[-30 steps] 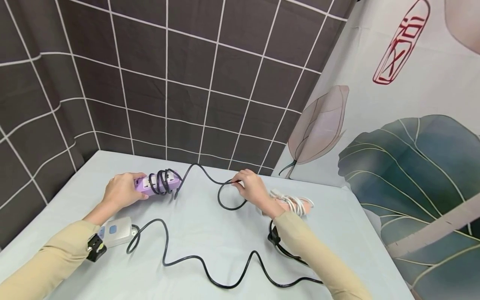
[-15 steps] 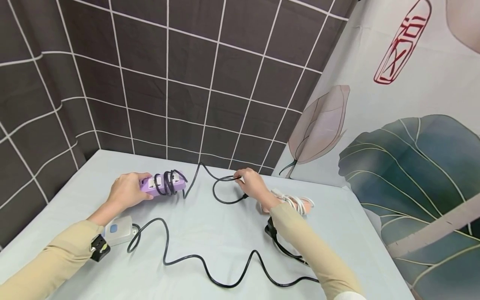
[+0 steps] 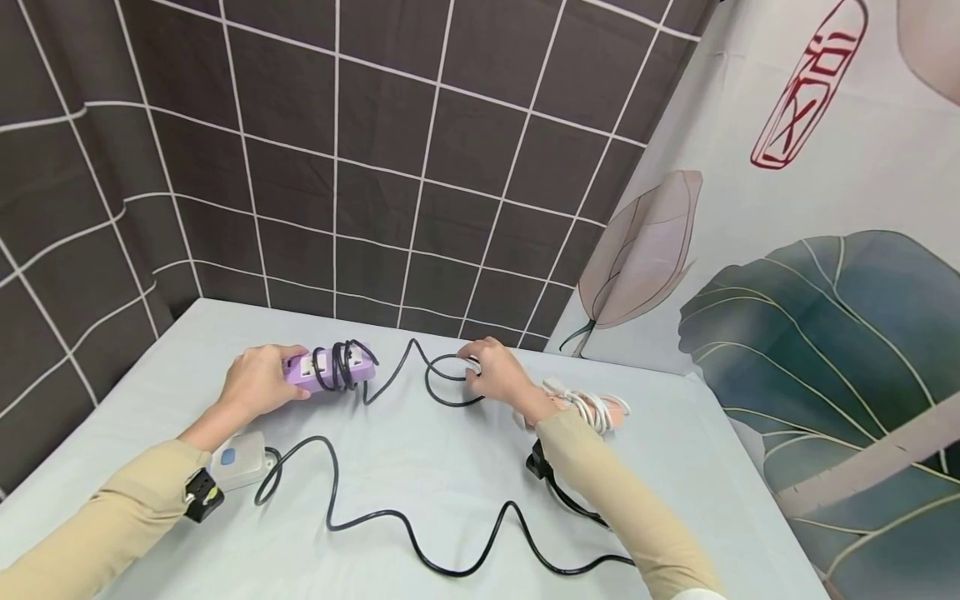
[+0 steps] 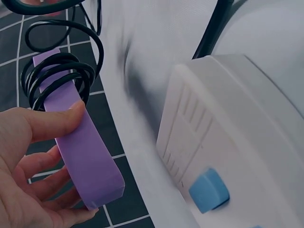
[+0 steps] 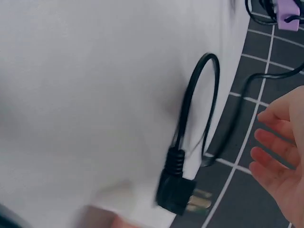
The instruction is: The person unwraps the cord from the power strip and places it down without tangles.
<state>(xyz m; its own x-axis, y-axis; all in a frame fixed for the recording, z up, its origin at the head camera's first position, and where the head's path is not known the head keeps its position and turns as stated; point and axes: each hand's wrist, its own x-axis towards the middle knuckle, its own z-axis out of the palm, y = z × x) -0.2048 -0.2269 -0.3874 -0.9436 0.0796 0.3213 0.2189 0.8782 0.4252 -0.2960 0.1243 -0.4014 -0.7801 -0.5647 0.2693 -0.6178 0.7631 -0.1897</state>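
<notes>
My left hand grips one end of a purple power strip, thumb on one side and fingers on the other. Turns of black cord are wound round the strip's far half. From there the cord runs right across the table to a loop beside my right hand. The right wrist view shows this hand with its fingers parted and loosely bent, holding nothing. The cord's black plug, with metal prongs bare, lies near the table edge; in the head view the hand hides it.
A whitish box with a blue button sits near my left forearm; its black cable winds along the front. Behind my right wrist lies an orange power strip wrapped in white cord. A black plug is beside my right sleeve.
My right hand has let go of the black cord, and its fingers have parted. The loop now lies lower beside it. My left hand and the power strip have shifted slightly right.
</notes>
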